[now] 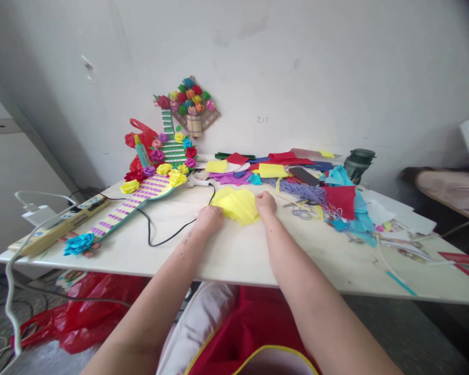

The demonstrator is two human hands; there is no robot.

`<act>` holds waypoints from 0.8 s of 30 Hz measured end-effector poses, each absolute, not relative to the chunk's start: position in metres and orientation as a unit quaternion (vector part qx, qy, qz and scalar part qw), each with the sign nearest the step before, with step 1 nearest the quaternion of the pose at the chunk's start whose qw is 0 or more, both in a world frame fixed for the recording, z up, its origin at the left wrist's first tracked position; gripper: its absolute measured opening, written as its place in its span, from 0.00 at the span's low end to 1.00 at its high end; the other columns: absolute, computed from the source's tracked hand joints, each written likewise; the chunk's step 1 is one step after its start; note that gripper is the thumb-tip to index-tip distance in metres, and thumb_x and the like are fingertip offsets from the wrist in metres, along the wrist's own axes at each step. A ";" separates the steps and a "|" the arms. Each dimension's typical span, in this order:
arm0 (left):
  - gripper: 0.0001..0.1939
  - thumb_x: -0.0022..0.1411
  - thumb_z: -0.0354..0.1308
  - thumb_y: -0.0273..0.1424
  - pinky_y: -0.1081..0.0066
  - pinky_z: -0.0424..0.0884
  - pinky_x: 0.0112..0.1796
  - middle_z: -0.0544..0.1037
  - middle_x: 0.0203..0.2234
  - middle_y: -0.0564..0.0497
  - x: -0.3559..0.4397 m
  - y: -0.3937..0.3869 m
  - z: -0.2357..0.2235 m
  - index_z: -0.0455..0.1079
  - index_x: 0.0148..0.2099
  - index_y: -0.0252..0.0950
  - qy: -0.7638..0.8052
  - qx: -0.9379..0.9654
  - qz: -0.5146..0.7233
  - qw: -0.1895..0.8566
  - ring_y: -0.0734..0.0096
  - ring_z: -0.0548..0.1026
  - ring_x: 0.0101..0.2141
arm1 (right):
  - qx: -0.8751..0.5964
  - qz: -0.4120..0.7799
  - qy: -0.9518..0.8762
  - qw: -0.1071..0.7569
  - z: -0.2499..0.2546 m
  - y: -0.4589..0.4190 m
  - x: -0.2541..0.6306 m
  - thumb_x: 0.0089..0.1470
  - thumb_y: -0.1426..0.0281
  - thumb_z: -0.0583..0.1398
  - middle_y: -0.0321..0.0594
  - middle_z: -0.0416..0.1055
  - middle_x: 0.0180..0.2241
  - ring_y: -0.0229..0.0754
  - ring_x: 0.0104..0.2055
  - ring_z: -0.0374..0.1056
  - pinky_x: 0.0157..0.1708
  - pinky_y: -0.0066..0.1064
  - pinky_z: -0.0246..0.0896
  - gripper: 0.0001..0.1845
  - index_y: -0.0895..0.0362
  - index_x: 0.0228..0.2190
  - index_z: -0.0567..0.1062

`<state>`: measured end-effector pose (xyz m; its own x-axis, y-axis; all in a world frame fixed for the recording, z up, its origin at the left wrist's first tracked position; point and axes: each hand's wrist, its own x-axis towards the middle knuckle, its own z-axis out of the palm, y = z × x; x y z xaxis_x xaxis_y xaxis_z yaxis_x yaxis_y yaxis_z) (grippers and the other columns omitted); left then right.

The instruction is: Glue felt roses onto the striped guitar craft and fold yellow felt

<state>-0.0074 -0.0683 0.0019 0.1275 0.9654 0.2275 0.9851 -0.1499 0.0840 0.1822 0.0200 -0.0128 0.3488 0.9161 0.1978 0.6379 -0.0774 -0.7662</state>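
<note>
Two-handed hold on a yellow sheet (236, 206), which lies at the middle of the white table (234, 260). I have the right hand (266, 204) pinching the sheet's right edge, its fingers curled. The left hand (210, 219) touches the near left edge; whether it pinches or merely presses, I cannot tell from here. Left: a flower-trimmed striped panel (135, 205) and a black cord (150, 229). Right: a bundle of purple string (303, 191) and, farther, a dark phone (305, 176).
</note>
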 end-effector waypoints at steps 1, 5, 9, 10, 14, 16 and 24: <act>0.15 0.56 0.46 0.29 0.69 0.67 0.41 0.79 0.34 0.43 -0.009 -0.067 0.001 0.76 0.35 0.37 -0.660 -0.739 -0.135 0.033 0.61 0.75 0.39 | -0.714 0.169 -0.544 0.407 -0.014 0.020 0.182 0.47 0.71 0.58 0.42 0.72 0.28 0.47 0.38 0.69 0.44 0.38 0.58 0.02 0.54 0.25 0.71; 0.15 0.55 0.49 0.33 0.74 0.66 0.35 0.79 0.28 0.48 -0.020 -0.060 -0.001 0.77 0.33 0.37 -0.701 -0.662 -0.260 -0.054 0.65 0.75 0.34 | -0.704 0.160 -0.546 0.425 -0.016 0.018 0.180 0.45 0.75 0.59 0.45 0.72 0.28 0.49 0.42 0.68 0.47 0.41 0.55 0.03 0.55 0.24 0.71; 0.15 0.50 0.52 0.36 0.75 0.63 0.29 0.74 0.19 0.52 -0.029 -0.054 -0.003 0.76 0.31 0.33 -0.708 -0.579 -0.378 -0.142 0.68 0.73 0.28 | -0.682 0.059 -0.612 0.397 -0.012 0.012 0.177 0.46 0.74 0.59 0.52 0.71 0.40 0.53 0.48 0.63 0.49 0.44 0.53 0.08 0.58 0.33 0.74; 0.15 0.49 0.53 0.37 0.75 0.62 0.27 0.72 0.17 0.52 -0.030 -0.053 -0.004 0.76 0.30 0.33 -0.706 -0.563 -0.400 -0.159 0.69 0.72 0.26 | -0.666 0.031 -0.641 0.382 -0.010 0.011 0.176 0.47 0.73 0.58 0.52 0.70 0.44 0.53 0.50 0.62 0.50 0.43 0.52 0.12 0.58 0.37 0.74; 0.15 0.44 0.55 0.39 0.75 0.58 0.22 0.67 0.14 0.54 -0.034 -0.048 -0.009 0.75 0.28 0.33 -0.680 -0.510 -0.476 -0.227 0.72 0.67 0.21 | -0.556 0.004 -0.771 0.309 -0.008 0.006 0.166 0.51 0.69 0.57 0.47 0.65 0.53 0.47 0.55 0.57 0.56 0.38 0.46 0.19 0.57 0.46 0.72; 0.15 0.42 0.57 0.39 0.75 0.57 0.21 0.66 0.13 0.55 -0.034 -0.048 -0.010 0.75 0.29 0.33 -0.666 -0.466 -0.519 -0.265 0.74 0.64 0.19 | -0.527 0.014 -0.815 0.242 -0.009 0.004 0.159 0.53 0.64 0.55 0.45 0.60 0.58 0.46 0.60 0.52 0.60 0.38 0.39 0.23 0.57 0.51 0.69; 0.12 0.37 0.61 0.33 0.75 0.64 0.23 0.70 0.18 0.54 -0.040 -0.039 -0.010 0.70 0.28 0.32 -0.534 -0.258 -0.722 -0.356 0.75 0.69 0.21 | -0.528 0.112 -0.841 0.039 -0.010 -0.005 0.144 0.59 0.54 0.41 0.37 0.37 0.66 0.46 0.67 0.31 0.62 0.45 0.23 0.33 0.53 0.62 0.51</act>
<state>-0.0399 -0.0387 -0.0100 -0.6139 0.7893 -0.0075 -0.2376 -0.1758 0.9553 0.1439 -0.0053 -0.0104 -0.4386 0.8972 -0.0524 0.8797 0.4167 -0.2289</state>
